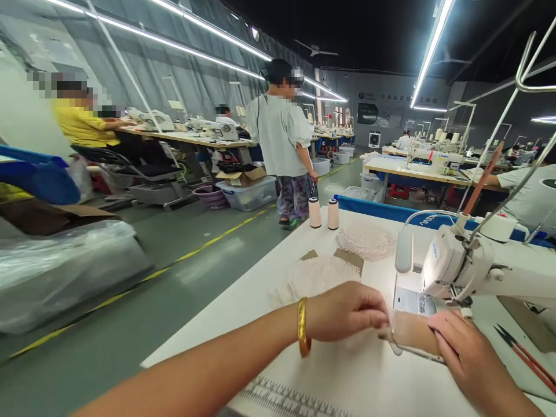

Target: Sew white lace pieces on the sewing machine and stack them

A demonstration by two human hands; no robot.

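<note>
A white sewing machine (473, 260) stands at the right of a white table (234, 324), its lamp lighting the needle area. A tan piece with sheer pale fabric (414, 331) lies in front of the needle. My right hand (471, 353) rests on the tan piece's right end, fingers pressed together on it. At its left end my left hand (354, 313), wearing a gold bracelet (304, 327), pinches the edge of the sheer fabric. Behind my left hand lie a heap of pale lace (319, 275) and another lace bundle (367, 240).
Two thread cones (315, 213) stand at the table's far corner. Red-handled scissors (527, 356) lie at the right. A ruler strip (286, 397) runs along the near edge. A person (280, 136) stands in the aisle beyond; others sit at machines.
</note>
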